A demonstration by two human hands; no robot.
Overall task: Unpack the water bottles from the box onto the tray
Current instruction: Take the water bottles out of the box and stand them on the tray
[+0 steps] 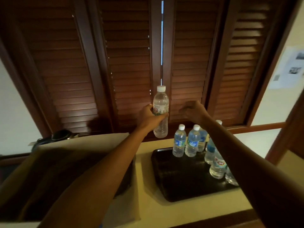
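Gripping an upright water bottle (160, 111) in my left hand (148, 116), right hand (193, 111) loosely curled beside it, above the tray's (177, 186) bare left half.

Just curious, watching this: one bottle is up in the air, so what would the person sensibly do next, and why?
Probably lower the bottle held in the left hand onto the bare left part of the black tray. It hangs upright above the counter, and the other bottles already stand along the tray's far and right sides. The right hand looks empty.
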